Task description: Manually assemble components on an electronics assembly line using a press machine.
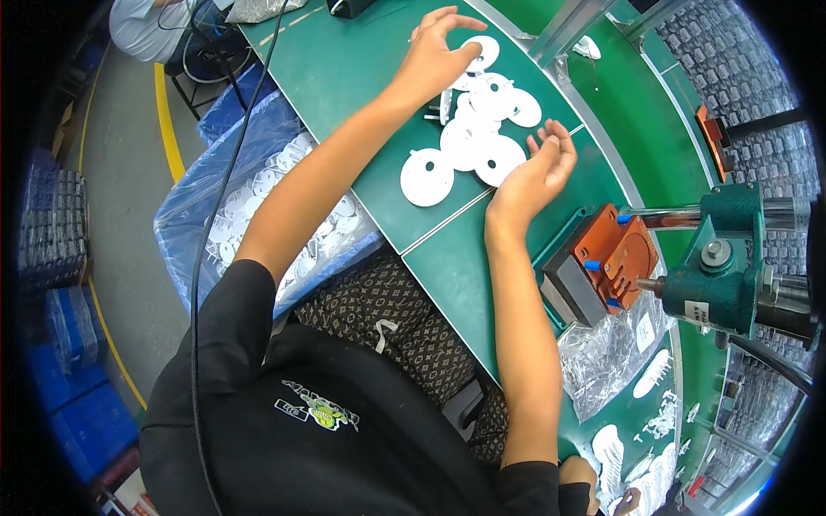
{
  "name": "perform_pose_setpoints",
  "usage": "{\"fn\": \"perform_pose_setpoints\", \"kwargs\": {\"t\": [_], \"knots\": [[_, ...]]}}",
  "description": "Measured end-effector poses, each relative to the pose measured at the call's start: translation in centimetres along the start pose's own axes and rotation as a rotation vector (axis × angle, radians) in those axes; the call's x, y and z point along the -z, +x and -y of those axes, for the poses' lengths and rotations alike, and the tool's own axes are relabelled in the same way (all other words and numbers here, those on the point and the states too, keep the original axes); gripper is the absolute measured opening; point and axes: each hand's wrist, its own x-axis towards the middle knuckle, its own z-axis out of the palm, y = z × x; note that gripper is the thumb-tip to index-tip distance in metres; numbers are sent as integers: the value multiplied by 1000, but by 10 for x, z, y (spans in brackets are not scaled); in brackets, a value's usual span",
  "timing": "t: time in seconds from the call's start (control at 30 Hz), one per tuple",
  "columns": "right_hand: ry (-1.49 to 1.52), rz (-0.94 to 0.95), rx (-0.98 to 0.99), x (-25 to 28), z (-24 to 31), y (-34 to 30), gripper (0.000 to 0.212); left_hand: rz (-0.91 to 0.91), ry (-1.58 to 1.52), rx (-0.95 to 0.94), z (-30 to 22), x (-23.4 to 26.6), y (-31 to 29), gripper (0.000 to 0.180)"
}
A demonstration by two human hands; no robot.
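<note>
Several white round plastic discs [427, 178], each with a small dark hole, lie in a loose, partly overlapping cluster on the green table [387, 206]. Over the far end of the cluster is my left hand [437, 56], its fingers spread. Its thumb tip overlaps the edge of the farthest disc [487, 55]; whether they touch I cannot tell. On the near right side, my right hand [538, 172] is half curled with its fingers apart, nothing visible in it. Its wrist side is beside another disc [501, 160]. A white part with dark pins [440, 109] stands left of the cluster.
To the right is a green press [718, 258] facing an orange fixture [624, 258]. Below it lies a clear bag of small metal parts [602, 361]. A blue-lined bin [185, 219] of white pieces stands left. A black cable [200, 258] hangs across the view. Another person sits far left.
</note>
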Motion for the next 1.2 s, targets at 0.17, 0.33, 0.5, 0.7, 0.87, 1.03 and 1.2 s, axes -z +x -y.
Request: {"fn": "perform_pose_setpoints", "kwargs": {"t": [0.17,0.33,0.5,0.7,0.87,1.03,1.2], "knots": [[-266,34,480,7,7,-15,32,-96,-13,-340,19,5,0,32],[-671,519,834,-14,30,-54,66,-284,-218,-322,57,7,4,33],[-1012,588,728,-11,13,-56,79,205,-474,76,26,8,3,49],[-1061,490,783,-15,10,-31,78,-117,388,-726,80,1,16,44],[-1135,446,785,-2,7,-29,74,-317,-286,130,42,51,-22,33],[-1103,448,737,-6,1,-31,73,-193,-112,42,0,159,-150,38],[-1004,428,769,-11,3,-29,73,26,392,668,145,210,-311,52]]}}
